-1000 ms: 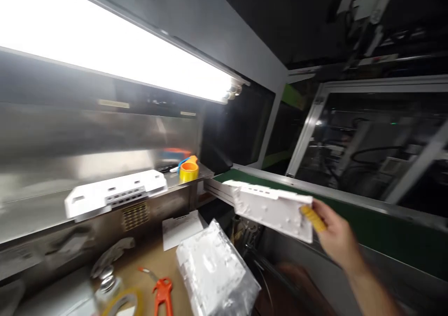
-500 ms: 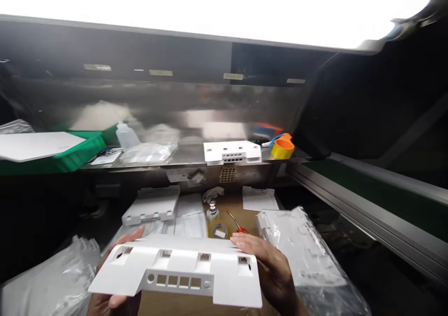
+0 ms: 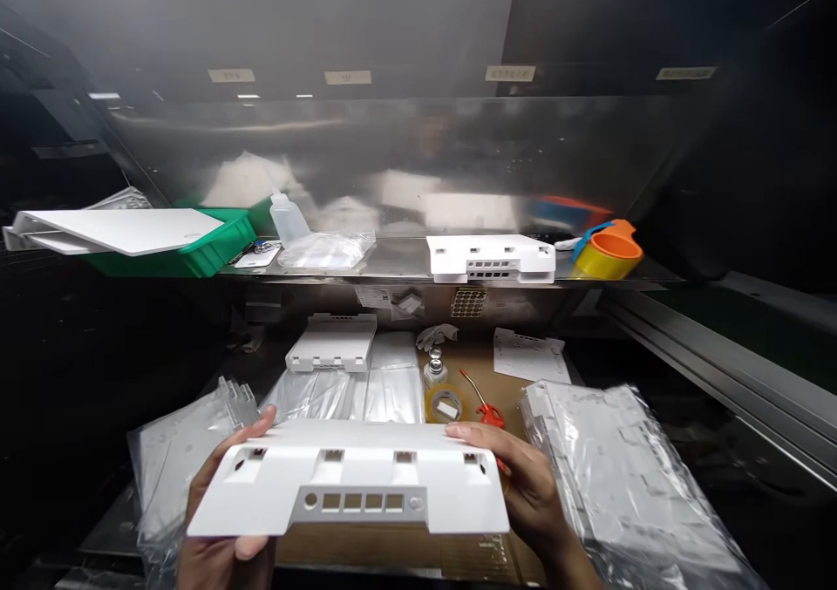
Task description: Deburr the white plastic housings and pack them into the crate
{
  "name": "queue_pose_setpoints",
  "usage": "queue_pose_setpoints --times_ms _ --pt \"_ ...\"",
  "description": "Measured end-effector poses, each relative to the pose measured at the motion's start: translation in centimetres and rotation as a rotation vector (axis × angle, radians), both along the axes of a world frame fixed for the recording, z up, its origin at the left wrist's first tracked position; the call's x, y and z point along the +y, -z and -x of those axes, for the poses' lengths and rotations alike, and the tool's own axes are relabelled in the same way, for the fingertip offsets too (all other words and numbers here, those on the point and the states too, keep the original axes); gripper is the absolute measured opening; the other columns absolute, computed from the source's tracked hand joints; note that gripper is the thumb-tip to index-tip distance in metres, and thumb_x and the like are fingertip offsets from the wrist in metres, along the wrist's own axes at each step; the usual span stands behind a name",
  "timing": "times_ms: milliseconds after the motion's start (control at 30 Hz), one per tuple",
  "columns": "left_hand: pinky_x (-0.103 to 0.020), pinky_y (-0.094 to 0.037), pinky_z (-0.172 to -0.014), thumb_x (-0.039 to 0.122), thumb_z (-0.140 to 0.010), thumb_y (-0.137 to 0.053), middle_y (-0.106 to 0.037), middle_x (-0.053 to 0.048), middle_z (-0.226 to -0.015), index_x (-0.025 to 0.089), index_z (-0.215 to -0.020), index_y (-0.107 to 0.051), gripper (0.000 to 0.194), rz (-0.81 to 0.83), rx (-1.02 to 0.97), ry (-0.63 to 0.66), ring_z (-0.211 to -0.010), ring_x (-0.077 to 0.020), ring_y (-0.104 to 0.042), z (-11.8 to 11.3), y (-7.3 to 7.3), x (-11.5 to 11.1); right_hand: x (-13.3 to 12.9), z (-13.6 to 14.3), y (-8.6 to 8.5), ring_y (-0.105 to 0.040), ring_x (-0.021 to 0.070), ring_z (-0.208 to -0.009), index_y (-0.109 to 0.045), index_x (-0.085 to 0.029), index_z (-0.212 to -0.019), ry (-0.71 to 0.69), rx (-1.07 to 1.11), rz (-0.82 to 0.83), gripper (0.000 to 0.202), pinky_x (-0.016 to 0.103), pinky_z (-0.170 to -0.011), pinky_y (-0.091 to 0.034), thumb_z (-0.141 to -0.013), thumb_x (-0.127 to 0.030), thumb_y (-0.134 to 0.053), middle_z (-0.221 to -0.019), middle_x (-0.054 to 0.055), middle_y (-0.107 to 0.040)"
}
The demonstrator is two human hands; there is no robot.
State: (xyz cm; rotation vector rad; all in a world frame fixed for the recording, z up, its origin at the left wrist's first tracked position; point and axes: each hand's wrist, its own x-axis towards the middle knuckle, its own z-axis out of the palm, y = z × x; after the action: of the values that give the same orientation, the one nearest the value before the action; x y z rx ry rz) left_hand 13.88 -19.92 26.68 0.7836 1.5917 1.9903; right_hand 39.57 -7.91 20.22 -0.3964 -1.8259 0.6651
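Note:
A white plastic housing [image 3: 359, 459] with four square recesses along its edge and a grey strip of port openings is held up low in the centre. My left hand [image 3: 226, 520] grips its left end, thumb beneath and fingers behind. At the right end my right hand [image 3: 516, 477] is wrapped round the side, with fingertips on the top. Beyond the housing lie a roll of yellow tape [image 3: 445, 405], a red-handled tool [image 3: 489, 414] and a small bottle [image 3: 435, 370] on brown cardboard [image 3: 484, 359].
Bagged white panels [image 3: 608, 459] lie at right, more bagged parts [image 3: 189, 450] at left. White housings [image 3: 333, 343] sit behind. The metal shelf [image 3: 398, 263] bears a green bin [image 3: 226, 240], a squeeze bottle [image 3: 289, 220], stacked housings [image 3: 490, 257] and an orange-yellow tape roll [image 3: 608, 250].
The view has tilted down and shifted left, so the shelf appears higher and further right. The housing is more level, still between both hands.

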Motion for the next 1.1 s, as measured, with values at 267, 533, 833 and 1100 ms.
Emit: queue_pose_setpoints --times_ms 267,533,833,1100 --pt "-0.028 -0.037 -0.116 0.071 -0.068 -0.079 -0.057 -0.005 -0.149 0.029 -0.129 -0.059 0.077 -0.021 0.195 0.036 -0.143 -0.0312 -0.045 0.0 1.6 1.0 0.6 -0.7 1.1 -0.076 0.0202 -0.109 -0.067 -0.033 -0.132 0.064 -0.019 0.083 0.037 0.028 -0.093 -0.063 -0.099 -0.018 -0.058 -0.121 0.003 -0.078" --pt "-0.031 -0.041 -0.114 0.072 -0.051 -0.087 -0.063 -0.008 -0.143 0.026 -0.122 -0.067 0.087 -0.106 0.134 -0.030 -0.140 -0.0360 -0.048 -1.1 1.2 1.4 0.8 -1.6 2.0 -0.075 0.0248 -0.111 -0.069 -0.031 -0.131 0.098 -0.050 0.087 0.036 0.033 -0.095 -0.063 -0.098 -0.022 -0.059 -0.124 0.006 -0.077" --pt "-0.046 -0.049 -0.111 0.091 -0.062 -0.064 -0.054 -0.002 -0.156 0.034 -0.127 -0.067 0.086 -0.191 -0.438 0.056 -0.149 -0.0363 -0.040 0.6 2.2 1.6 1.0 -2.0 2.9 -0.071 0.0255 -0.118 -0.067 -0.029 -0.131 0.043 -0.084 -0.004 0.035 0.035 -0.100 -0.060 -0.101 -0.020 -0.053 -0.129 0.007 -0.074" --pt "-0.060 -0.060 -0.091 0.020 -0.089 -0.056 -0.080 -0.020 -0.105 0.001 -0.139 -0.055 0.054 0.108 -1.223 0.229 -0.108 -0.0408 -0.073 4.5 4.9 -1.4 2.8 1.1 10.7 -0.064 0.0231 -0.130 -0.067 -0.031 -0.135 -0.052 -0.491 -0.003 0.040 0.037 -0.109 -0.054 -0.098 -0.020 -0.054 -0.139 0.002 -0.069"
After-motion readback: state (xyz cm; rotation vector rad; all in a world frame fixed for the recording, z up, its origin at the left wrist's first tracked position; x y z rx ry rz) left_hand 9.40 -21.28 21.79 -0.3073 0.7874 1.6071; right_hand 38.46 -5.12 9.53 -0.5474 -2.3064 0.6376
